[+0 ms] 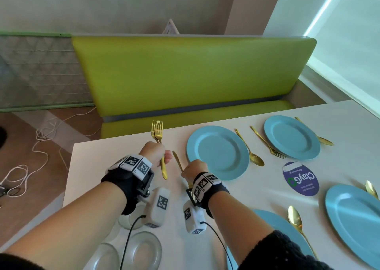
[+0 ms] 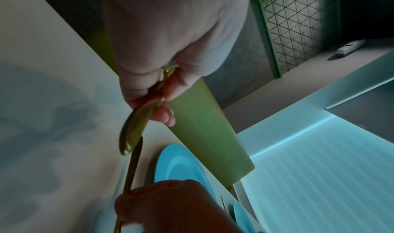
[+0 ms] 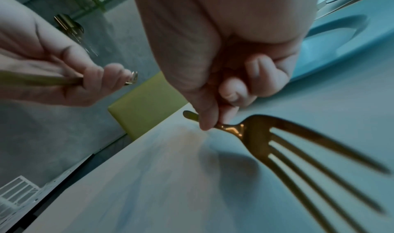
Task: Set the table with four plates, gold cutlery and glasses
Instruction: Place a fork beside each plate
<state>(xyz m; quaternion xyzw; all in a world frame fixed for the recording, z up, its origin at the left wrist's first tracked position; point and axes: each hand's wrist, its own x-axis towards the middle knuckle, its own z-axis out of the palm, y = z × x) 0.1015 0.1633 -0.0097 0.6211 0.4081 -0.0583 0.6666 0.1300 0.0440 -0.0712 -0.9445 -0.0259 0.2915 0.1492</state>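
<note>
My left hand (image 1: 157,154) grips two gold forks (image 1: 158,130) held together, tines up, above the table's far left corner. Its fingers curl round their handles (image 2: 136,127). Just to its right, my right hand (image 1: 193,170) pinches a third gold fork (image 1: 177,159) low over the table, its handle pointing away from me and its tines (image 3: 298,154) toward my wrist. That fork lies left of a blue plate (image 1: 218,152). Three more blue plates (image 1: 292,137) (image 1: 353,224) (image 1: 267,224) are laid out with gold spoons (image 1: 249,149) and a fork (image 1: 267,142) beside them.
Three clear glasses (image 1: 144,249) stand at the near left of the white table (image 1: 123,158), under my forearms. A purple round sticker (image 1: 301,178) sits between the plates. A green bench (image 1: 185,74) runs behind the table's far edge. White cables lie on the floor at left.
</note>
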